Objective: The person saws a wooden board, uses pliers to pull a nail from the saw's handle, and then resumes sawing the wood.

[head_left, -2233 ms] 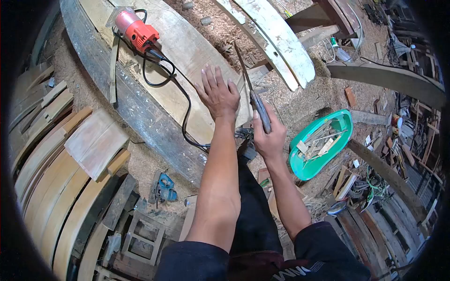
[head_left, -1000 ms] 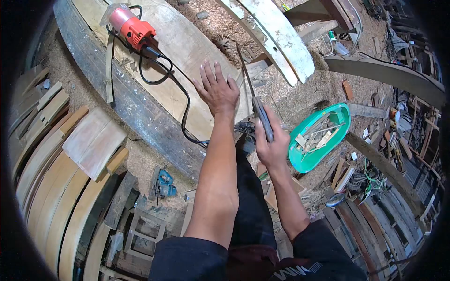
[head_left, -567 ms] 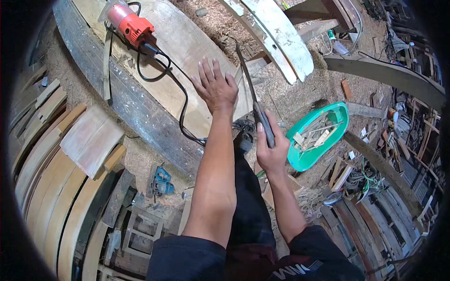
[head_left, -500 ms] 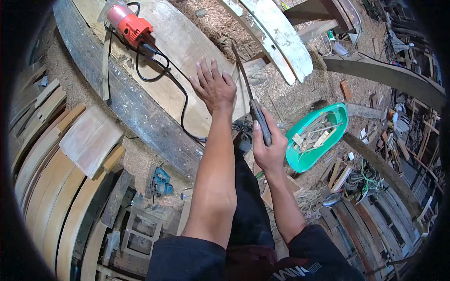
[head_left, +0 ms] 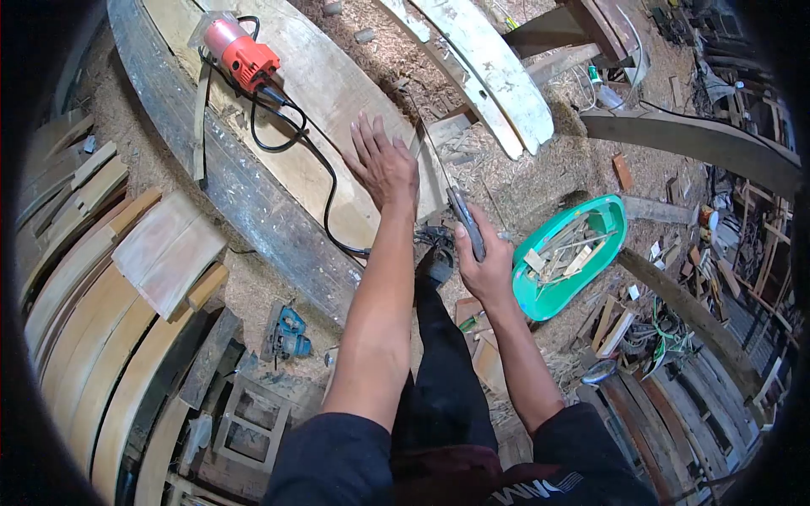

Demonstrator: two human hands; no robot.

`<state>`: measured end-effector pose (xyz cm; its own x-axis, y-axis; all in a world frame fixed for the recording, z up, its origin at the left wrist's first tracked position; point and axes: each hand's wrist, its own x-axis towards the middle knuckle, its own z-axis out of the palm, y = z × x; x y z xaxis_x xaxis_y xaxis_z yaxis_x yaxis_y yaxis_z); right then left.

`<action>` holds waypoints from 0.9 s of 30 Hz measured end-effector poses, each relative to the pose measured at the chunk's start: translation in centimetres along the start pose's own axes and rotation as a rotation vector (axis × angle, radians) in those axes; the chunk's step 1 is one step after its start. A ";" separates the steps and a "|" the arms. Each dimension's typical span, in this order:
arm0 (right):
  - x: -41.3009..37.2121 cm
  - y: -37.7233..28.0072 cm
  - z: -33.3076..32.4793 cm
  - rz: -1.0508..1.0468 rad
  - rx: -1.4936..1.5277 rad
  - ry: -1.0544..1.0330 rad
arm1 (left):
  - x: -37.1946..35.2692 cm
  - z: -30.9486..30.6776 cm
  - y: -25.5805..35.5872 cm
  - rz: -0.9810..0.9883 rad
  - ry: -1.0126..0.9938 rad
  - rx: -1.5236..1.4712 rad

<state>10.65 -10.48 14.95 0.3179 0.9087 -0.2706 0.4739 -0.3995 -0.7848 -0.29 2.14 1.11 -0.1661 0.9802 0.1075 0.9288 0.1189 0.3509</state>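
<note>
My left hand (head_left: pixel 387 169) lies flat with fingers stretched out on a broad pale wooden board (head_left: pixel 325 80), near its right end. In my right hand (head_left: pixel 487 257) is the dark grip of a hand saw (head_left: pixel 467 221). Its long thin blade points up and away along the board's right edge, almost edge-on to me. A red power tool (head_left: pixel 245 57) with a clear base rests on the board's far left part. Its black cord loops over the wood and runs down close to my left forearm.
A green tub (head_left: pixel 550 301) holding wood offcuts stands at the right. Below the board lies a blue jigsaw (head_left: pixel 291 331) on the sawdust. Stacked curved planks (head_left: pixel 114 337) fill the left side. A white-painted curved timber (head_left: pixel 498 67) is at the top; scrap wood lies at right.
The view has shifted slightly. My right hand with the saw has come a little lower, and the blade now shows thinner. My left hand stays flat on the board.
</note>
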 end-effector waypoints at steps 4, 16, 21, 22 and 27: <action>0.7 1.5 0.6 -0.019 -0.001 0.025 | 0.0 0.2 0.3 -0.044 0.008 -0.008; 1.9 4.2 2.5 -0.129 0.094 0.146 | -0.2 0.8 0.4 -0.015 -0.008 0.090; 2.3 4.4 3.6 -0.073 0.162 0.127 | 0.2 0.7 0.5 -0.008 -0.017 0.096; 3.0 4.1 4.0 -0.054 0.172 0.116 | 0.1 0.4 0.6 -0.013 -0.023 0.080; 5.2 2.6 3.2 0.036 0.548 0.169 | 0.3 0.1 0.9 -0.010 -0.019 0.053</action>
<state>10.91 -6.45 9.74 0.4738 0.8458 -0.2452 -0.0201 -0.2680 -0.9632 0.52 2.54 1.36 -0.1701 0.9816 0.0863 0.9433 0.1369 0.3024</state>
